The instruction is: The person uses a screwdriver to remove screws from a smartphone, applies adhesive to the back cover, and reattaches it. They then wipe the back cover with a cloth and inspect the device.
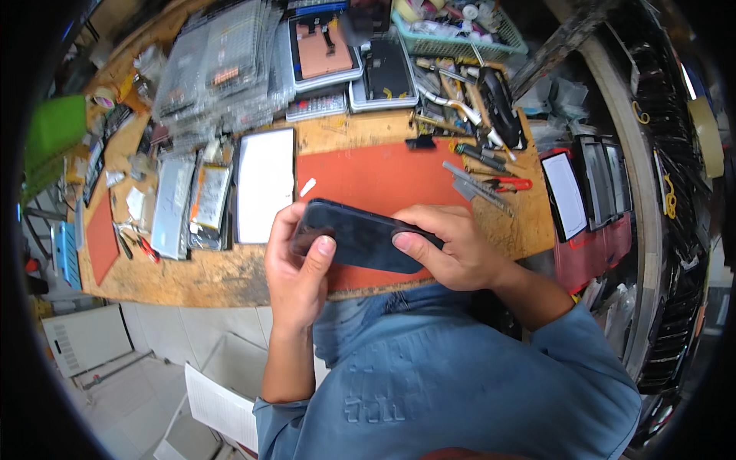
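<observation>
A dark smartphone (360, 239) is held sideways in both hands, above the front edge of an orange-red work mat (368, 170). My left hand (297, 268) grips one end, its thumb lying on the phone's dark glossy face. Around the other end, my right hand (448, 245) is closed with the thumb pressed near the edge. The fingers behind the phone are mostly hidden. A small white scrap (308, 187) rests on the mat just beyond the phone. To the left of the mat lies a white rectangular panel with a dark rim (265, 184).
Stacked clear plastic trays (218, 69) stand at the back left. Trays with phone parts (383, 73) and a green basket (460, 47) are at the back. Pliers with red handles (510, 184) and other tools lie right of the mat. Opened phones (208, 195) sit at the left.
</observation>
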Action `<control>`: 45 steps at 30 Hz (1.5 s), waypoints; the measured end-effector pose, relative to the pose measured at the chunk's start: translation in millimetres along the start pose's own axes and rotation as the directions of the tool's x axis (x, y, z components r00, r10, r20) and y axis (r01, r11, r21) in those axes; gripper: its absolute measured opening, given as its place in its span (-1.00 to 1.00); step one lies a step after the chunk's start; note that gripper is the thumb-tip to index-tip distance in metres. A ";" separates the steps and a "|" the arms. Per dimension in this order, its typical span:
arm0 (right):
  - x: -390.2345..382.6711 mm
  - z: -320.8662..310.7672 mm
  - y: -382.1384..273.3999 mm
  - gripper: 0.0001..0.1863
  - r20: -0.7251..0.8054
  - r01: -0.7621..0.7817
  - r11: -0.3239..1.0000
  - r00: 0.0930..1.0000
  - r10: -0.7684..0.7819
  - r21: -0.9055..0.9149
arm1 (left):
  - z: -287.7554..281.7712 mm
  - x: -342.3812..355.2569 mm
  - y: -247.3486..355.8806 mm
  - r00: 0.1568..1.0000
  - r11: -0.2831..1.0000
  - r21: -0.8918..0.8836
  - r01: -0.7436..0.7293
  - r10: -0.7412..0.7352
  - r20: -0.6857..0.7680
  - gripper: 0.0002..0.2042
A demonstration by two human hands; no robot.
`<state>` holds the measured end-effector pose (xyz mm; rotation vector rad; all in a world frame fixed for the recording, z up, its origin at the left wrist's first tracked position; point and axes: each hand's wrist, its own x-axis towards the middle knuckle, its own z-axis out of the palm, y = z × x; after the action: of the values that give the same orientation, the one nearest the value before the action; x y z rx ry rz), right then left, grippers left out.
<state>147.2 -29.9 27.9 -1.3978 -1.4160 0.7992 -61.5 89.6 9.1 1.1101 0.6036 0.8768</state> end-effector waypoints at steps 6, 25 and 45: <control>67.8 -26.9 13.5 -0.42 0.327 -0.319 0.465 0.943 0.066 0.826 | 14.5 101.9 23.6 0.968 0.994 0.068 -0.084 0.065 0.243 -0.74; 98.0 -86.4 99.5 -0.21 0.087 -0.084 0.068 0.996 -0.037 0.994 | 71.1 117.2 -21.7 0.605 0.219 0.567 -0.794 0.374 0.703 -0.71; 92.2 -79.2 95.7 -0.15 0.142 -0.159 -0.074 0.970 -0.198 0.984 | 55.4 128.2 -18.1 0.617 0.138 0.661 -0.738 0.533 0.579 -0.32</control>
<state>264.8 59.4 -18.3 0.0348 -0.4837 1.5911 56.4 166.5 12.1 2.5678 0.3319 1.1918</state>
